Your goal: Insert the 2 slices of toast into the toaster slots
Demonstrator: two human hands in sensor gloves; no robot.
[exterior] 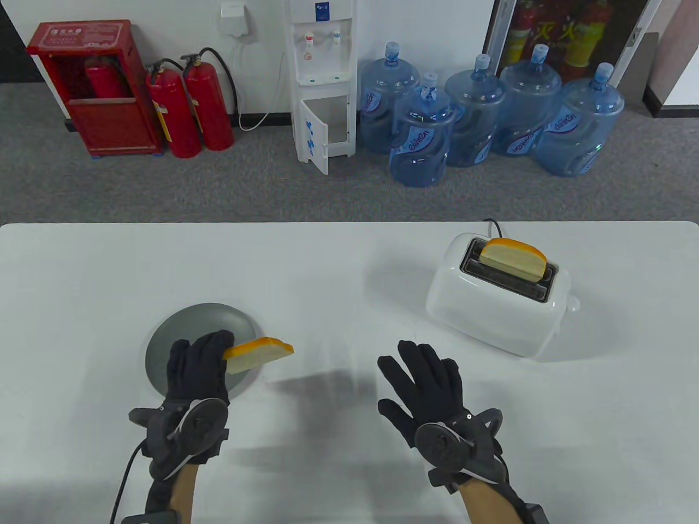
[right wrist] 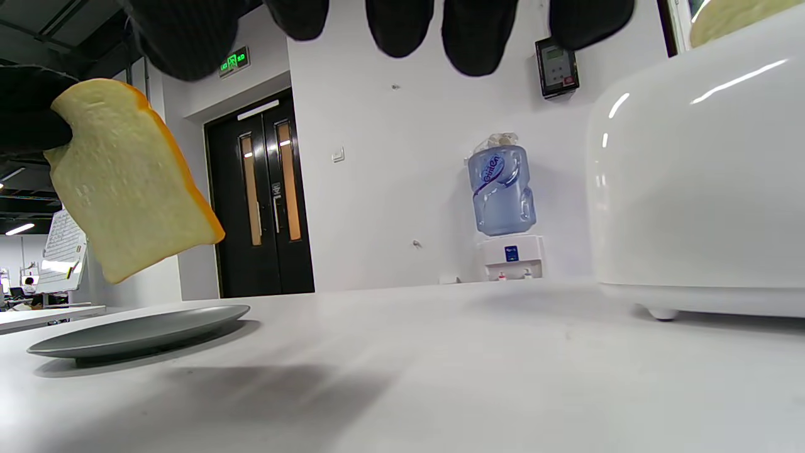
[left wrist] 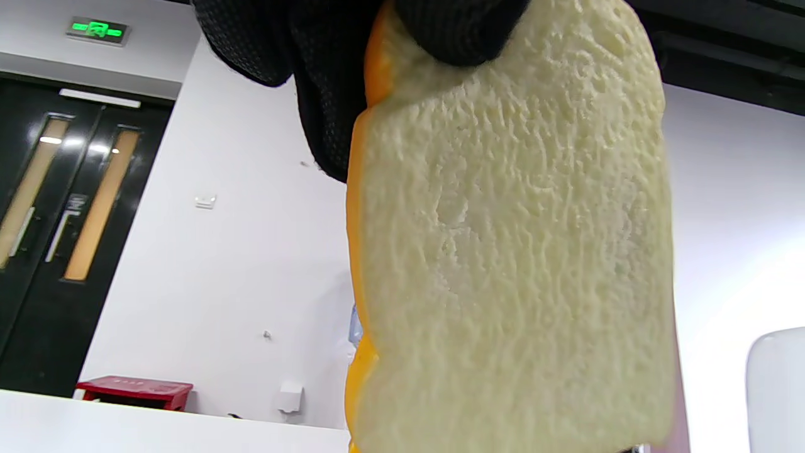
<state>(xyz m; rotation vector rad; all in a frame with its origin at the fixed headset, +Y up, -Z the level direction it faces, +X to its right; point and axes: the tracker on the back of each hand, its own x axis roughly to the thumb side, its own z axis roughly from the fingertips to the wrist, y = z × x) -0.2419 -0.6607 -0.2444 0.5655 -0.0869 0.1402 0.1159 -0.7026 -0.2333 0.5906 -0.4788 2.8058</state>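
My left hand (exterior: 199, 363) pinches one end of a slice of toast (exterior: 259, 353), pale with an orange crust, and holds it in the air above the right edge of the grey plate (exterior: 180, 338). In the left wrist view the toast (left wrist: 516, 251) hangs from my fingertips (left wrist: 459, 31). It also shows at the left of the right wrist view, where the toast (right wrist: 126, 182) hovers over the plate (right wrist: 138, 330). A second slice (exterior: 513, 259) stands in the far slot of the white toaster (exterior: 497, 303). My right hand (exterior: 423, 376) is open with fingers spread, left of the toaster.
The toaster's near slot (exterior: 505, 281) shows dark beside the inserted slice. The white table (exterior: 338, 273) stretches between the plate and the toaster. Water bottles (exterior: 420, 136), a dispenser and fire extinguishers stand on the floor beyond the far edge.
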